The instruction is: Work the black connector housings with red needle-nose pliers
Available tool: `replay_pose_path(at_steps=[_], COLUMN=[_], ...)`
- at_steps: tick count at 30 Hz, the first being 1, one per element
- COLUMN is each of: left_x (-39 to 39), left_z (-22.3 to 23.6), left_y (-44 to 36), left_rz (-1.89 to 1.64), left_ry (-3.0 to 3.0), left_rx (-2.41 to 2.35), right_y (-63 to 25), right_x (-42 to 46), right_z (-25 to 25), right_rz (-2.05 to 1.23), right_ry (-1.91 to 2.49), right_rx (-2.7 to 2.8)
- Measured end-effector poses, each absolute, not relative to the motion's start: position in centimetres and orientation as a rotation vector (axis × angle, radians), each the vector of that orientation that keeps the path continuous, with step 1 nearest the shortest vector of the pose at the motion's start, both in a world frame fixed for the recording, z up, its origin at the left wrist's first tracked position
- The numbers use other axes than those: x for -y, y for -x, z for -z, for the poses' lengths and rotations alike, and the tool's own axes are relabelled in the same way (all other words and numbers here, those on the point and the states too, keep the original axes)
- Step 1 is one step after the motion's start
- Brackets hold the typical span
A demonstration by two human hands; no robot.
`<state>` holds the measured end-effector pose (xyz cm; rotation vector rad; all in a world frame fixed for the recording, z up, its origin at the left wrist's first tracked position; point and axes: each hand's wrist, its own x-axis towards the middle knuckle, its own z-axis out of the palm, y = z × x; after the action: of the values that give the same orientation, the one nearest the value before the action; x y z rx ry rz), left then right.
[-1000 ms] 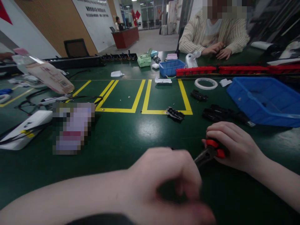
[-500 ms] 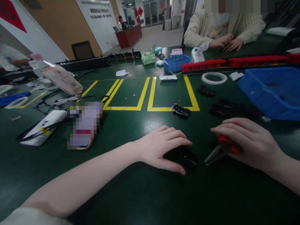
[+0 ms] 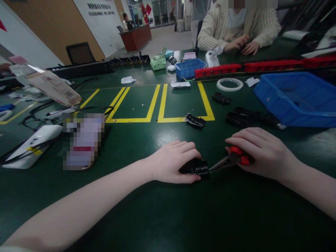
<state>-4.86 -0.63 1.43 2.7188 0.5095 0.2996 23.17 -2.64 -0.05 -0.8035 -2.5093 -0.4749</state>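
Observation:
On the dark green table, my left hand [image 3: 175, 162] is closed around a black plastic part [image 3: 195, 167], thumb on the near side and fingers over the far side. My right hand [image 3: 262, 150] grips needle-nose pliers [image 3: 225, 162] by their red handles. The tips of the pliers point left and meet the right end of the black part; whether they clamp it I cannot tell. Beyond my hands lies a similar black part [image 3: 195, 120] on the yellow tape line. More black pieces [image 3: 241, 117] rest by the blue bin.
A large blue bin [image 3: 294, 101] stands at the right, with a tape roll [image 3: 230, 84] beside it. To the left are a phone [image 3: 85, 141], a white device with a black cable [image 3: 34, 147] and a plastic bottle [image 3: 47, 82]. A person [image 3: 238, 31] sits across the table.
My left hand has closed on the black part, which has turned and shifted left. My right hand has brought the pliers left, up to the part's end. The whole view has shifted slightly.

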Motion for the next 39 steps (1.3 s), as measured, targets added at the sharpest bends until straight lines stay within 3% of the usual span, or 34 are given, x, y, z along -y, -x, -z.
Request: replay_pose_path(at_steps=[39], left_x=[2.0], left_z=[-1.4], left_y=[3.9], left_rz=[-0.253], left_ry=[-2.668], left_rx=[-0.674], right_y=[-21.9], right_x=[3.4], right_z=[-0.2], right_rz=[0.385], right_ry=[0.801], right_rx=[2.493])
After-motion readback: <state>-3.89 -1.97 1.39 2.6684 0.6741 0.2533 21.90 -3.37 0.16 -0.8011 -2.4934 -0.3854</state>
